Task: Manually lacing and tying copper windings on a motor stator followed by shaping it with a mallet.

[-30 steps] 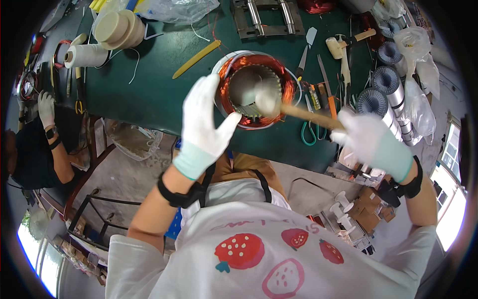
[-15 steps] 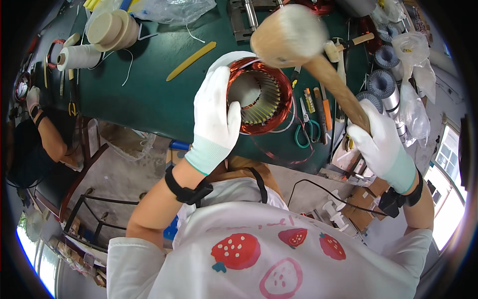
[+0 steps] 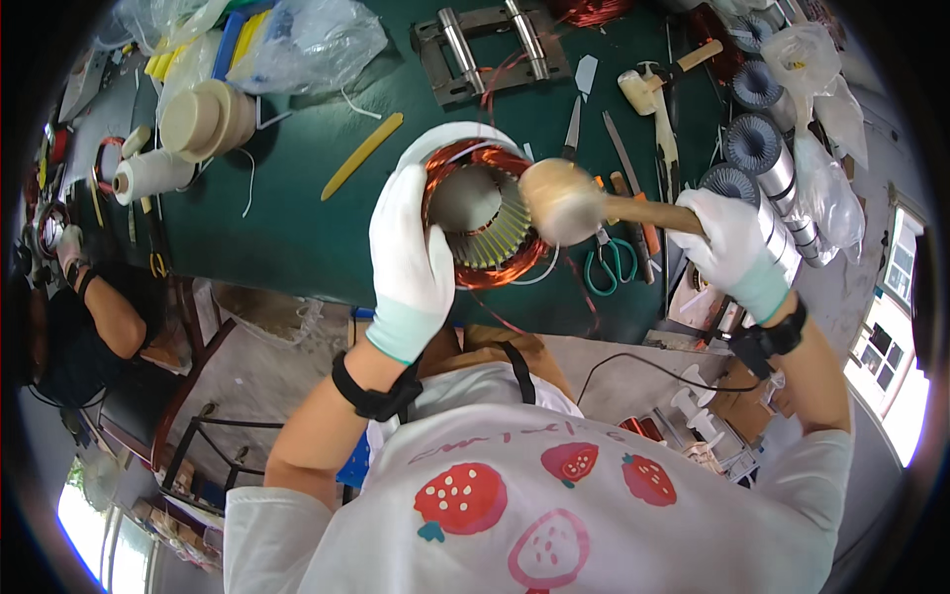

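A motor stator (image 3: pixel 487 247) with copper windings round its rim stands on the green bench, its slotted bore facing up. Against its left side rests my left hand (image 3: pixel 408 252), in a white glove, fingers along the outside and thumb at the near rim of the bore. My right hand (image 3: pixel 730 243), also gloved, is wrapped round the handle of a wooden mallet (image 3: pixel 566 203). The mallet's blurred head is at the right side of the copper windings and hides part of them; whether it touches, I cannot tell.
Green-handled scissors (image 3: pixel 609 265), knives and a smaller hammer (image 3: pixel 648 89) lie to the right. Several stator cores (image 3: pixel 757 148) stand beyond them. A metal fixture (image 3: pixel 490 49) is at the back. Thread spools (image 3: pixel 153 175) and a yellow strip (image 3: pixel 362 156) lie left; a co-worker's arm (image 3: pixel 104 307) shows far left.
The mallet has swung down from above the stator to the right side of its windings, and my right hand has lowered with it. My left hand stays on the stator.
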A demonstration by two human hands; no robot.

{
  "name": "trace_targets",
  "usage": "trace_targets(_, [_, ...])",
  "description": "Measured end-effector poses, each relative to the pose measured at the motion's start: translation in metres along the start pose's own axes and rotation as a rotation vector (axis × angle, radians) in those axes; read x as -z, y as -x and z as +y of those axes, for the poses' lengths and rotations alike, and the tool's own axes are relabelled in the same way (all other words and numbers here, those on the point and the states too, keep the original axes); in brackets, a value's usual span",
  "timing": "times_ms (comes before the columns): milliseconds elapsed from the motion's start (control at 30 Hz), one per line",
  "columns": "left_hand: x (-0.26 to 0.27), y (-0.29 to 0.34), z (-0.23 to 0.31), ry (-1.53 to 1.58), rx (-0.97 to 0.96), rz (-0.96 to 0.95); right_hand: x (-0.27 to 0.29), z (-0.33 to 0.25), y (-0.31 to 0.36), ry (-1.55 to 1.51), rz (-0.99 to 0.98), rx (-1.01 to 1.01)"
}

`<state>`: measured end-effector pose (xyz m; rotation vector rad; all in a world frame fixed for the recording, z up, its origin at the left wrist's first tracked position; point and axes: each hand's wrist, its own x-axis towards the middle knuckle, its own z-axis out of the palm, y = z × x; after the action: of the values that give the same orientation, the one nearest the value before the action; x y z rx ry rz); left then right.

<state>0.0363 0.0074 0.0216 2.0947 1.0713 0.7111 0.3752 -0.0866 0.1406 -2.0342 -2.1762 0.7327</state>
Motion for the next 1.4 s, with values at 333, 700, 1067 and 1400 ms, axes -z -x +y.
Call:
trace_targets(333, [0.026, -0.043, -0.027, 0.344, 0.201, -0.252, -0.158, 0.005, 0.023, 0.036, 0.256, -0.389])
trace_targets(700, [0.016, -0.107, 0.045, 0.768, 0.403, -0.459, -0.179, -0.102, -0.025, -1.336, 0.512, -0.409])
trace_targets(1067, [0.205, -0.079, 0.047, 0.575, 0.132, 0.508, -0.058, -0.043, 0.004, -1.638, 0.564, -0.358])
trace_targets(1400, [0.155, 0.134, -0.055, -0.144, 0.51, -0.343, -0.142, 0.053, 0.134, -2.101, 0.233, -0.825])
